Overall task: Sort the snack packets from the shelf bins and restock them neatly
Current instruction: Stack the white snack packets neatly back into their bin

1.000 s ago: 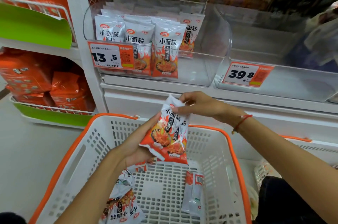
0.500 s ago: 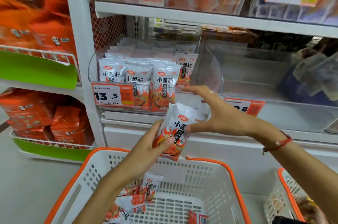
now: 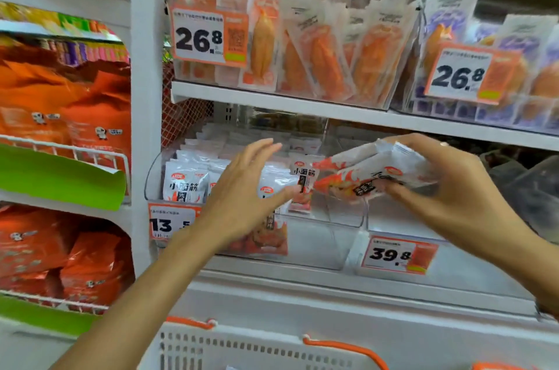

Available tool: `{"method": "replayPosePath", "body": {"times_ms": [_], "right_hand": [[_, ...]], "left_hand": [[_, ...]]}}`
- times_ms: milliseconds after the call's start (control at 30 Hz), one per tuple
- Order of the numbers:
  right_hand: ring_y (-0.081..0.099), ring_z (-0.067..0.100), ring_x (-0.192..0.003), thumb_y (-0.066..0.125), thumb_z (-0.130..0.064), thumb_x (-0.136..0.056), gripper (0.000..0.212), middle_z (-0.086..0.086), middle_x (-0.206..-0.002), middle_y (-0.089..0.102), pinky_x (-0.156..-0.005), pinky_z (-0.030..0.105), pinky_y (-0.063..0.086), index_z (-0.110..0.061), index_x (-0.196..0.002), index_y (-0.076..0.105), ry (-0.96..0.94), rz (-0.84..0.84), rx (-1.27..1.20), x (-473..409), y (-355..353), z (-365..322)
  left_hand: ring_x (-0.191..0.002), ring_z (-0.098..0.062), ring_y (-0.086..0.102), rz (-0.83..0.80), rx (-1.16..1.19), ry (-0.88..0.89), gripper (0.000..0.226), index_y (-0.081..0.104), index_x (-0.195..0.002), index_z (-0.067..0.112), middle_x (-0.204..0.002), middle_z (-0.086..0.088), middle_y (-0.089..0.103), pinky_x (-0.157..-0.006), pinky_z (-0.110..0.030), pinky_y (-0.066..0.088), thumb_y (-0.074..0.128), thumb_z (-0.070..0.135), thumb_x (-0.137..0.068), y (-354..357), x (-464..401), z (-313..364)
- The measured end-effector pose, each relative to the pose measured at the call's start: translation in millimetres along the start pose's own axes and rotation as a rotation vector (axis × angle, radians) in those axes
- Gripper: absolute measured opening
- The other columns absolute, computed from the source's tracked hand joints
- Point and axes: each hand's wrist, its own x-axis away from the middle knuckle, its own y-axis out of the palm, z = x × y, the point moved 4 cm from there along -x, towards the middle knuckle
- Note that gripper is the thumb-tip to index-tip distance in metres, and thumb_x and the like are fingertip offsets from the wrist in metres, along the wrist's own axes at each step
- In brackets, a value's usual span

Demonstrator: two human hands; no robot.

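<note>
My right hand [image 3: 447,197] grips a small bunch of white-and-orange snack packets [image 3: 369,170], held flat and sideways above the right part of the clear shelf bin [image 3: 332,227]. My left hand [image 3: 242,188] is held in front of the upright packets in the bin [image 3: 186,185], fingers straight and spread, holding nothing. Those packets stand in rows in the left half of the bin, behind the 13.5 price tag [image 3: 172,223]. The bin's right half holds one standing packet [image 3: 302,182] at the back.
A white basket with an orange rim [image 3: 272,348] sits below my arms. An adjacent clear bin with a 39.8 tag [image 3: 399,254] is to the right. The shelf above [image 3: 302,106] carries packets priced 26.8. Orange bags fill the wire racks [image 3: 90,155] at left.
The view has risen from the basket to the shelf. My right hand took the packets from my left and carried them up to the bin; my left hand let go and opened.
</note>
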Motion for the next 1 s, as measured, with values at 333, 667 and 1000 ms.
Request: {"method": "replayPosePath", "body": {"times_ms": [333,667,1000], "right_hand": [[0.054,0.032,-0.115,0.068,-0.029,-0.085,0.05,0.005,-0.126,0.058,-0.087,0.044,0.048,-0.024,-0.131,0.049,0.11,-0.421,0.43,-73.8,93.8,42.5],[0.037,0.032,-0.13,0.072,-0.032,-0.082,0.073,0.012,-0.141,0.042,-0.107,0.043,0.033,-0.013,-0.141,0.035,0.233,-0.557,0.407,-93.4,170.8,79.8],[0.055,0.031,-0.118,0.067,-0.029,-0.089,0.057,0.008,-0.133,0.057,-0.089,0.039,0.047,-0.021,-0.139,0.042,0.058,-0.436,0.493,-94.2,160.7,68.8]], "left_hand": [[-0.139,-0.017,0.03,-0.151,-0.539,0.059,0.062,0.028,-0.149,0.03,-0.152,0.006,0.034,-0.114,-0.033,0.016,0.047,0.051,-0.094,23.6,-18.7,-35.3],[-0.138,-0.014,0.026,-0.177,-0.406,0.042,0.066,0.027,-0.149,0.027,-0.152,0.009,0.032,-0.113,-0.03,0.011,0.056,0.039,-0.091,23.0,-14.7,-34.7],[-0.139,-0.013,0.026,-0.241,-0.368,0.047,0.069,0.031,-0.148,0.026,-0.153,0.009,0.031,-0.112,-0.031,0.017,0.061,0.035,-0.086,27.6,-22.7,-30.1]]}}
